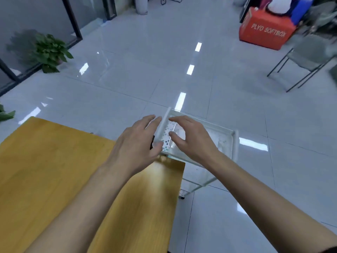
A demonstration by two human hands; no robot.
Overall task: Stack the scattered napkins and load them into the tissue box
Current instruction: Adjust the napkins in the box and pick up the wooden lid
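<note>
White wire tray (215, 126) on a small cart is the reference for every position below. Inside the tray, against its left rail, lies a clear container (166, 137) with a dotted print showing through it. It is judged to be the tissue box, though blur prevents confirmation, and no loose napkins can be made out. Its long axis appears to run along the left rail, from the tray's near-left corner toward the far-left corner, away from the person. The right hand (193, 141) hovers over the tray's left half, directly above the container, with the grip apart: fingers arched over the far end, thumb lowered toward the container's right long side. Contact between thumb and container cannot be determined. The left hand (138, 141) is outside the tray, just beside the left rail, grip likewise apart, fingers straight with the tips at the rail and the thumb near the near-left corner. Neither hand holds anything. The container lies between the two hands, with the right hand nearer. Judgement: the coming move is a two-handed pickup across the short axis, and the left hand must clear the rail first. The yellow wooden surface (54, 170) adjoins the tray's left side and is the likely set-down area.
</note>
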